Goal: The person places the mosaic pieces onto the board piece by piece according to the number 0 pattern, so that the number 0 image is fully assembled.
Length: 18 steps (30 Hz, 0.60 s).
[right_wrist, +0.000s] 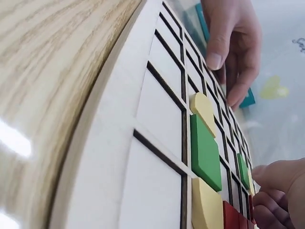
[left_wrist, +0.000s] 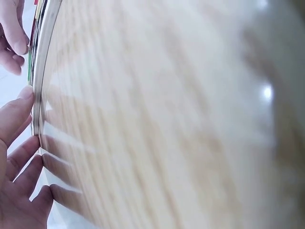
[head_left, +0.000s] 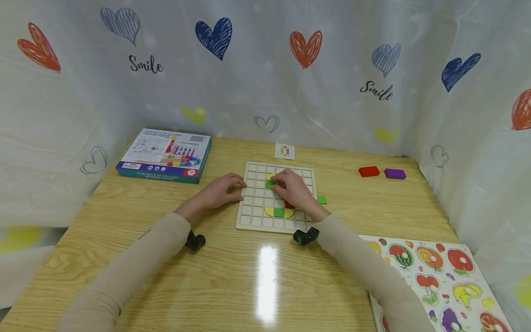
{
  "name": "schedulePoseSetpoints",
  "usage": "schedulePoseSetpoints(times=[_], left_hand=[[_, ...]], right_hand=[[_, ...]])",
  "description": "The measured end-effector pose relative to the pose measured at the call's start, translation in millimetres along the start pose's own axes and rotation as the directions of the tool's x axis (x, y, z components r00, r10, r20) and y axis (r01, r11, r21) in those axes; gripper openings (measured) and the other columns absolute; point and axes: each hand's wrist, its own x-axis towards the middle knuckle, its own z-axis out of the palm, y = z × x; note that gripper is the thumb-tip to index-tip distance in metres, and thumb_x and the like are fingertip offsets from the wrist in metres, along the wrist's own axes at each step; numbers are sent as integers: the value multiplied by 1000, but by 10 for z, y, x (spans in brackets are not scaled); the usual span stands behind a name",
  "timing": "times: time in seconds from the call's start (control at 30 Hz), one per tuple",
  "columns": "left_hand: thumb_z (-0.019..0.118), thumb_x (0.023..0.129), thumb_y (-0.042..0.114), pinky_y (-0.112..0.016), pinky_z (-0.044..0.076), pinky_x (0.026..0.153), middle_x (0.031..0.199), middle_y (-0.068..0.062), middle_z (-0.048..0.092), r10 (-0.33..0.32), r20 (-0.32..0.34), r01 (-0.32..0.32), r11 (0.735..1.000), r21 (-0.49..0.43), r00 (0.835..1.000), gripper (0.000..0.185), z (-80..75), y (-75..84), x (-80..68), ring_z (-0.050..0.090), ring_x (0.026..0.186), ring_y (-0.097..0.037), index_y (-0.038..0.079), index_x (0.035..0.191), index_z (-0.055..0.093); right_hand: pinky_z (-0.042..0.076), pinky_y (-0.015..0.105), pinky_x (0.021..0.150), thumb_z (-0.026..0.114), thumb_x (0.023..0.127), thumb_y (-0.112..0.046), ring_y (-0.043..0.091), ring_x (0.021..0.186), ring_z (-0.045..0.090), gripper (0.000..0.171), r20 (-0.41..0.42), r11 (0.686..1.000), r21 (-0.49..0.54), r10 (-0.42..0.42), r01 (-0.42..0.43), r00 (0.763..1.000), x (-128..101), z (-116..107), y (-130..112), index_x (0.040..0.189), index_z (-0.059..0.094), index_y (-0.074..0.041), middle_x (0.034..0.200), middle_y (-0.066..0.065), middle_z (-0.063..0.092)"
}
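Both arms wear long, close-fitting sleeves of a plain beige, light sand-coloured knit, without print or pattern, reaching down to the wrists, where the cuffs end snugly. The left sleeve (head_left: 124, 272) shows soft folds along the forearm, and the right sleeve (head_left: 365, 267) looks the same. At each wrist sits a small black camera unit, rounded and glossy, strapped on the underside: one at the left wrist (head_left: 195, 241), one at the right wrist (head_left: 306, 235). The left hand (head_left: 217, 192) and right hand (head_left: 292, 189) are bare, with no rings or gloves, and the nails are short and unpainted
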Motion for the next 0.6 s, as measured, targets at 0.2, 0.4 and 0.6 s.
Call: schedulePoseSetpoints(times=[0.2, 0.4, 0.6], left_hand=[[70, 92, 24, -48, 33, 111, 136, -15, 51, 8, 3, -8, 1000, -1, 1000, 37, 9, 16, -6, 45, 130, -32, 6, 124, 63], [69, 93, 23, -48, 33, 111, 137, -15, 50, -5, 6, 6, 1000, -18, 1000, 38, -6, 38, -8, 44, 131, -33, 5, 125, 62], [70, 92, 23, -48, 32, 112, 138, -15, 50, -17, 1, 17, 999, -27, 1000, 38, -14, 35, -11, 43, 131, -33, 6, 124, 62]], right_hand=[[53, 36, 85, 64, 96, -18, 22, 96, 62, 28, -36, 992, 85, 99, -96, 994, -275, -171, 124, 121, 68, -5, 112, 10, 61], [51, 41, 91, 61, 98, -22, 24, 105, 60, 33, -71, 954, 188, 252, -235, 965, -719, -454, 342, 128, 64, -7, 119, 10, 60], [48, 46, 95, 61, 98, -24, 28, 110, 57, 38, -81, 932, 201, 323, -302, 943, -1103, -646, 632, 132, 60, -6, 123, 13, 60]])
